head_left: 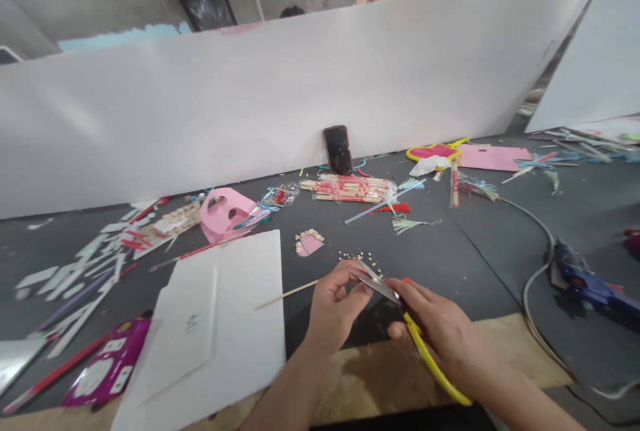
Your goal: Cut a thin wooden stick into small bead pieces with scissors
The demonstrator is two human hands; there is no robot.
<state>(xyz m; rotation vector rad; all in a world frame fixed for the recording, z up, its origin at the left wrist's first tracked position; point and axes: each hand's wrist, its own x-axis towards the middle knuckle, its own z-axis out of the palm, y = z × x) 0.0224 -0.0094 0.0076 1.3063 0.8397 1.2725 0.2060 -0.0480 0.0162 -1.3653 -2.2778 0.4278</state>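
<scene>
My left hand (333,307) is closed around a thin wooden stick (287,294), whose long end sticks out to the left over the table. In my right hand (440,324) is a pair of scissors with yellow handles (435,367); the blades are parted and reach to the fingertips of my left hand. The stick's other end is hidden between fingers and blades. Just beyond the blades, small cut wooden bits (367,257) lie scattered. A small pink piece (310,245) edged with such bits lies farther left.
White foam sheets (250,284) lie at left, near a pink cut-out (227,214) and many strips. Wrapped wooden sticks (350,187) lie before a phone (339,149) leaning on a white partition (250,97). A blue glue gun (593,281) and its cable (527,291) are at right.
</scene>
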